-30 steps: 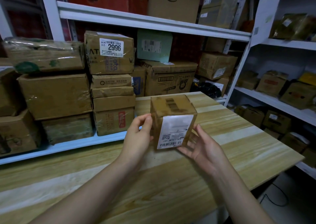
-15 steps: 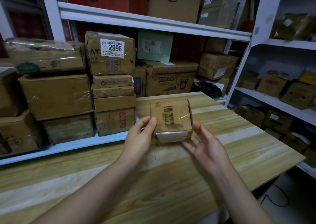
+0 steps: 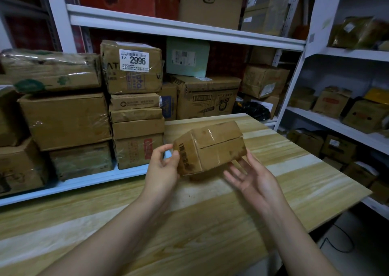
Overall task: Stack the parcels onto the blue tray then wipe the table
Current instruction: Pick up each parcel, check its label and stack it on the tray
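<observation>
A small brown cardboard parcel (image 3: 212,147), wrapped in clear tape, hangs tilted just above the wooden table (image 3: 210,223). Its barcode end faces left and its taped seam faces up. My left hand (image 3: 162,168) pinches the barcode end with thumb and fingers. My right hand (image 3: 250,176) is palm-up with spread fingers under the parcel's lower right edge. To the left, a pale blue tray (image 3: 84,181) behind the table carries stacked parcels, among them one labelled 2996 (image 3: 132,67).
White metal shelving (image 3: 168,27) full of cardboard boxes runs behind the table and down the right side. More boxes (image 3: 206,98) stand behind the table's far edge. The table's right corner (image 3: 366,191) ends above the floor, where a black cable lies.
Both hands have rolled the parcel: its white label face turned down and out of sight, the taped seam now faces up. The parcel is also lower and tilted.
</observation>
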The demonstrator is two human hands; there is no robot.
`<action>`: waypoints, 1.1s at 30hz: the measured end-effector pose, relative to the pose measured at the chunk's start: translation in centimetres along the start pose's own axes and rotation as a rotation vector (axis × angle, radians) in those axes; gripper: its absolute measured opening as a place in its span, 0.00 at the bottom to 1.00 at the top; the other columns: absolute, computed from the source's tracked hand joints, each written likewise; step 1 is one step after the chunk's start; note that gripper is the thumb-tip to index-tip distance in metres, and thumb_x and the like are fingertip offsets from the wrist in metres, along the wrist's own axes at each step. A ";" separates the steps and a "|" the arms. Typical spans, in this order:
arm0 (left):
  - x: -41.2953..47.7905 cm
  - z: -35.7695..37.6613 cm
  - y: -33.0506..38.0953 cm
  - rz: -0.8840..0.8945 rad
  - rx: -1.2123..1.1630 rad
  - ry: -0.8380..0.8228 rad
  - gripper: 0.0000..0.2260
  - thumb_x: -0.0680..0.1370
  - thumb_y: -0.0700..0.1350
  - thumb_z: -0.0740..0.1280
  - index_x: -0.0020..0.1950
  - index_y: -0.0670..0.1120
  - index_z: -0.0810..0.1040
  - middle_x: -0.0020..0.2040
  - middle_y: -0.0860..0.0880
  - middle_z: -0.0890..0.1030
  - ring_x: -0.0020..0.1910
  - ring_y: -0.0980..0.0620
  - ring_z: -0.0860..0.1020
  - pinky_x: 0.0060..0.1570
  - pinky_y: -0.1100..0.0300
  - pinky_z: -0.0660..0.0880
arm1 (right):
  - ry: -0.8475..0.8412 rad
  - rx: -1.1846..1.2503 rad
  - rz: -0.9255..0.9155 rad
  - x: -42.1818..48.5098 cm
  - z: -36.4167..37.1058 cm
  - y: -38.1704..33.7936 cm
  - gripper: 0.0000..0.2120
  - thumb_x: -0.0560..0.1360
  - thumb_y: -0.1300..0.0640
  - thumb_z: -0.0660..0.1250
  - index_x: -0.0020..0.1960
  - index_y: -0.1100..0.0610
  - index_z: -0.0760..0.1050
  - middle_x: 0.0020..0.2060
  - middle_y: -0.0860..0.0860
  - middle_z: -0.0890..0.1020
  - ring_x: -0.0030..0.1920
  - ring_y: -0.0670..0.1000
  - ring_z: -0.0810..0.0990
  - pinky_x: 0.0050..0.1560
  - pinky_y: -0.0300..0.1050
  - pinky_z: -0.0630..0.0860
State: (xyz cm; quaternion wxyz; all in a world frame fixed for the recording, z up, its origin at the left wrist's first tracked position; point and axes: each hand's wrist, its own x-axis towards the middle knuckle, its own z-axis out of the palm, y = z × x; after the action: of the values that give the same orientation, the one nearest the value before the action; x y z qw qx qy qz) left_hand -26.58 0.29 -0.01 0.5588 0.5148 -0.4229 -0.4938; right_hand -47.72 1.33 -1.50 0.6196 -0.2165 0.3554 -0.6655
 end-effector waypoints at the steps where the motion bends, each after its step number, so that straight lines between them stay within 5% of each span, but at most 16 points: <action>1: 0.0 0.2 0.1 -0.026 -0.012 -0.001 0.09 0.81 0.51 0.63 0.61 0.53 0.74 0.49 0.49 0.81 0.49 0.51 0.80 0.48 0.54 0.75 | -0.003 0.003 0.006 0.1 0.0 0.0 0.17 0.81 0.57 0.64 0.70 0.54 0.75 0.61 0.58 0.82 0.63 0.62 0.79 0.67 0.64 0.73; 4: 0.1 0.5 0.0 -0.112 0.002 -0.021 0.12 0.79 0.61 0.61 0.54 0.56 0.74 0.59 0.49 0.80 0.58 0.49 0.78 0.53 0.54 0.77 | -0.020 0.016 0.003 -0.1 0.1 0.0 0.15 0.82 0.57 0.62 0.68 0.55 0.75 0.61 0.59 0.82 0.63 0.63 0.80 0.67 0.64 0.73; 9: 0.1 0.7 -0.1 -0.119 -0.032 -0.083 0.19 0.79 0.65 0.56 0.58 0.54 0.77 0.57 0.52 0.82 0.58 0.52 0.79 0.62 0.49 0.75 | -0.060 0.064 -0.018 -0.6 0.2 0.1 0.11 0.82 0.59 0.62 0.61 0.61 0.77 0.63 0.62 0.80 0.64 0.60 0.79 0.69 0.60 0.72; 17: -0.9 0.9 1.1 -0.086 -0.109 -0.120 0.18 0.82 0.59 0.55 0.61 0.53 0.78 0.49 0.56 0.83 0.38 0.64 0.79 0.30 0.67 0.73 | -0.083 0.105 0.005 -0.9 0.6 0.0 0.16 0.81 0.65 0.60 0.67 0.65 0.73 0.61 0.64 0.81 0.63 0.58 0.81 0.64 0.53 0.75; 21: -0.8 0.7 1.1 -0.086 -0.154 -0.126 0.17 0.82 0.54 0.59 0.69 0.51 0.73 0.63 0.54 0.79 0.55 0.59 0.77 0.42 0.64 0.72 | -0.111 0.059 0.013 -0.8 0.6 0.2 0.22 0.79 0.68 0.62 0.72 0.58 0.70 0.61 0.63 0.81 0.63 0.59 0.81 0.65 0.56 0.75; 25: -0.6 0.6 1.0 -0.024 -0.133 -0.111 0.16 0.83 0.44 0.60 0.70 0.50 0.72 0.61 0.53 0.79 0.51 0.62 0.77 0.46 0.65 0.72 | -0.082 0.006 -0.012 -0.5 0.4 0.2 0.26 0.79 0.69 0.61 0.75 0.56 0.65 0.65 0.59 0.80 0.64 0.59 0.79 0.68 0.63 0.72; 30: -0.5 0.3 0.9 0.048 -0.098 -0.114 0.16 0.83 0.39 0.58 0.68 0.54 0.71 0.58 0.53 0.80 0.51 0.58 0.78 0.44 0.68 0.72 | -0.061 0.013 0.017 -0.4 0.7 0.6 0.25 0.77 0.70 0.62 0.73 0.64 0.67 0.63 0.62 0.80 0.65 0.57 0.79 0.71 0.55 0.70; 33: -0.4 0.3 0.8 0.075 -0.058 -0.129 0.19 0.82 0.35 0.59 0.65 0.57 0.74 0.60 0.52 0.79 0.52 0.56 0.78 0.43 0.64 0.74 | -0.051 -0.029 0.064 -0.3 0.5 0.8 0.20 0.80 0.66 0.62 0.71 0.65 0.70 0.61 0.64 0.81 0.65 0.60 0.78 0.71 0.60 0.69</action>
State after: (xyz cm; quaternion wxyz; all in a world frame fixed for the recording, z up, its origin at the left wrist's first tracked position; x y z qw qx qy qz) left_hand -26.84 0.67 0.81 0.5631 0.4494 -0.4626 -0.5167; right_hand -46.77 1.54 -1.78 0.6464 -0.2310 0.3558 -0.6343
